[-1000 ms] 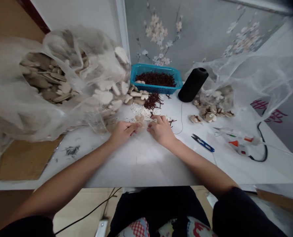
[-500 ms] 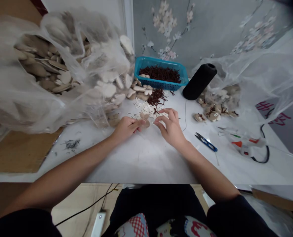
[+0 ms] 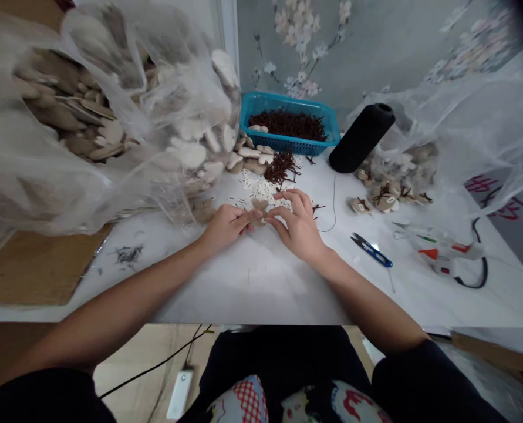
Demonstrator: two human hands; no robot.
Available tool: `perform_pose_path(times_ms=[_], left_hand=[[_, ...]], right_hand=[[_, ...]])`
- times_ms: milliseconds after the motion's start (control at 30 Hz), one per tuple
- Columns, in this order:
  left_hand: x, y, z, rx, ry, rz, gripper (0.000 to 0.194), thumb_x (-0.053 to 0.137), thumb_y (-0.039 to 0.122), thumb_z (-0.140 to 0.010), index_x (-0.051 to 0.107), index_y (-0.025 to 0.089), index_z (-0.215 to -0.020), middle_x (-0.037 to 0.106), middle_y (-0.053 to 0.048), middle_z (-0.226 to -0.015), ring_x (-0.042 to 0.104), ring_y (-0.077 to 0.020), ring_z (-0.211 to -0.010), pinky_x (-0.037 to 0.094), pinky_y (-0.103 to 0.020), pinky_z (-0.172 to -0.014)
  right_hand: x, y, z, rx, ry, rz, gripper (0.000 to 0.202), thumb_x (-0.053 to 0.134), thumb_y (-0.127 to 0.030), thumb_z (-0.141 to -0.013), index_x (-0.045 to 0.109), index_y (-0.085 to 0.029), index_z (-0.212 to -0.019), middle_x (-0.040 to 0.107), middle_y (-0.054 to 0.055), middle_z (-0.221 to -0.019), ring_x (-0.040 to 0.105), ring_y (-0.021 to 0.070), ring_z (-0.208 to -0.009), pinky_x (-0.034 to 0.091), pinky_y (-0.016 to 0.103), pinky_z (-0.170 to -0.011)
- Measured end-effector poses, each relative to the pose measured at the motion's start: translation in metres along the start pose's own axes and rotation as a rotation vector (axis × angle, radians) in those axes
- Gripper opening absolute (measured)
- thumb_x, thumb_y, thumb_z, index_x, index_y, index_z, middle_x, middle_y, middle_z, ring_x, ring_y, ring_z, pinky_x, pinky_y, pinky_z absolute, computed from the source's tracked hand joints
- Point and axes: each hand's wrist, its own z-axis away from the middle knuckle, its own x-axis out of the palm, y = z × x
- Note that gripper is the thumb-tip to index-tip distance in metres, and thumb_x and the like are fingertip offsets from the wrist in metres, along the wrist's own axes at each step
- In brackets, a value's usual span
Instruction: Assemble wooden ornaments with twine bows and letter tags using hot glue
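Between thumb and fingers, my left hand (image 3: 229, 228) holds a beige felt piece (image 3: 260, 205) with rounded lobes. My right hand (image 3: 295, 222) meets its right side, thumb and index finger pinched on a small pale tag (image 3: 265, 220). Just beyond my hands lies a spread of small white tags (image 3: 259, 187). A pile of dark red cord bows (image 3: 281, 167) sits behind the tags, beside a stack of felt pieces (image 3: 250, 157).
Clear bags of felt pieces (image 3: 191, 154) fill the left. Behind stands a blue basket (image 3: 305, 145) of red bows. On the right are a black thread cone (image 3: 361, 138), finished pieces with bows (image 3: 384, 197), blue snips (image 3: 372, 249) and a glue gun (image 3: 446, 267).
My right hand has moved left, bringing its fingertips against the felt piece. My left hand still holds the piece. The camera view has shifted slightly.
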Motion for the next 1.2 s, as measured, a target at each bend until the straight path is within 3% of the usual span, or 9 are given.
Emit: perform_pose_path(times_ms=[167,267,400,500,600,833,1200], left_hand=[[0.001,0.001,-0.001,0.007,-0.010,0.019,0.063,0.051,0.068,-0.078,0.066,0.012,-0.055,0.045,0.003,-0.039,0.038,-0.0065,-0.037,0.027,-0.021,-0.041],[0.001,0.002,0.000,0.002,0.000,0.029,0.063,0.050,0.068,-0.078,0.064,0.012,-0.055,0.045,0.002,-0.040,0.038,-0.0066,-0.037,0.026,-0.021,-0.040],[0.001,0.003,0.001,-0.005,0.010,0.038,0.061,0.050,0.066,-0.080,0.064,0.012,-0.055,0.046,0.002,-0.040,0.038,-0.0065,-0.037,0.027,-0.021,-0.040],[0.001,0.003,0.002,0.004,-0.007,0.060,0.061,0.051,0.066,-0.080,0.065,0.012,-0.056,0.046,0.002,-0.041,0.039,-0.0063,-0.037,0.027,-0.021,-0.041],[0.001,0.004,0.003,0.009,-0.018,0.077,0.061,0.051,0.067,-0.079,0.066,0.011,-0.057,0.046,0.002,-0.041,0.039,-0.0060,-0.037,0.027,-0.020,-0.041],[0.004,0.008,0.009,0.042,0.014,0.082,0.058,0.054,0.065,-0.079,0.067,0.012,-0.059,0.047,0.002,-0.043,0.039,-0.0060,-0.039,0.028,-0.020,-0.042],[0.003,0.009,0.011,0.092,0.010,0.045,0.056,0.054,0.062,-0.080,0.068,0.013,-0.058,0.049,0.002,-0.043,0.042,-0.0075,-0.042,0.030,-0.020,-0.044]], right_hand=[[0.006,0.006,0.001,-0.002,0.068,-0.064,0.011,0.058,-0.032,-0.089,0.065,-0.025,-0.085,0.055,0.007,-0.116,0.043,0.0267,-0.116,0.039,0.048,-0.097],[0.006,0.007,0.000,0.071,0.108,-0.176,0.008,0.061,-0.033,-0.087,0.063,-0.025,-0.086,0.056,0.007,-0.113,0.046,0.0254,-0.113,0.041,0.046,-0.095],[0.004,0.007,-0.002,0.395,0.107,-0.619,0.023,0.066,-0.038,-0.082,0.053,-0.024,-0.095,0.061,0.005,-0.105,0.058,0.0193,-0.096,0.049,0.036,-0.079],[0.003,0.006,-0.003,0.647,-0.048,-1.064,0.041,0.074,-0.039,-0.072,0.044,-0.025,-0.096,0.067,0.003,-0.098,0.064,0.0149,-0.081,0.051,0.032,-0.074],[0.004,0.003,-0.003,0.773,-0.174,-1.263,0.053,0.081,-0.035,-0.064,0.041,-0.025,-0.097,0.071,0.000,-0.085,0.067,0.0144,-0.074,0.052,0.032,-0.077],[0.006,-0.001,-0.004,0.821,-0.187,-1.309,0.058,0.083,-0.033,-0.060,0.040,-0.024,-0.099,0.070,-0.005,-0.070,0.067,0.0137,-0.064,0.054,0.033,-0.074],[0.002,-0.005,-0.006,0.810,-0.207,-1.306,0.065,0.085,-0.034,-0.057,0.042,-0.024,-0.105,0.071,-0.004,-0.070,0.068,0.0150,-0.067,0.054,0.036,-0.079]])
